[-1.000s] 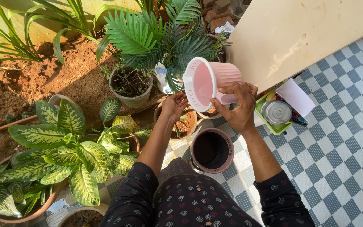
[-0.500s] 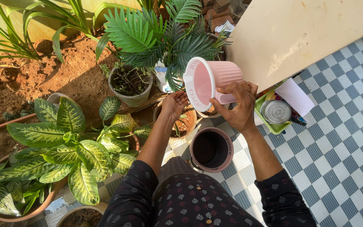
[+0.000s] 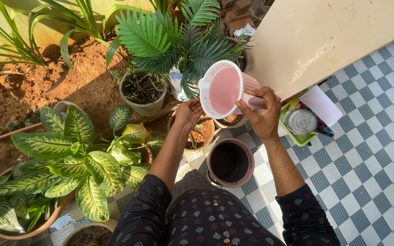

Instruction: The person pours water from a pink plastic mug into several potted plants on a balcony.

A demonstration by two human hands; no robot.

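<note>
My right hand grips the handle of a pink plastic jug, tipped on its side with its mouth facing me and its spout toward the plants. My left hand is cupped, palm up, just under the jug's rim, above a small clay pot of soil. I cannot see any water in the jug or in the palm. A dark pink bucket stands on the checked tiles below both hands.
A palm in a pot, a grey pot with twigs and a big spotted-leaf plant crowd the left. A cream board leans at the right, beside a green tray holding a metal lid and paper.
The jug has tipped further, so its mouth now faces me more squarely. My right hand rose a little with it; my left hand stayed cupped below.
</note>
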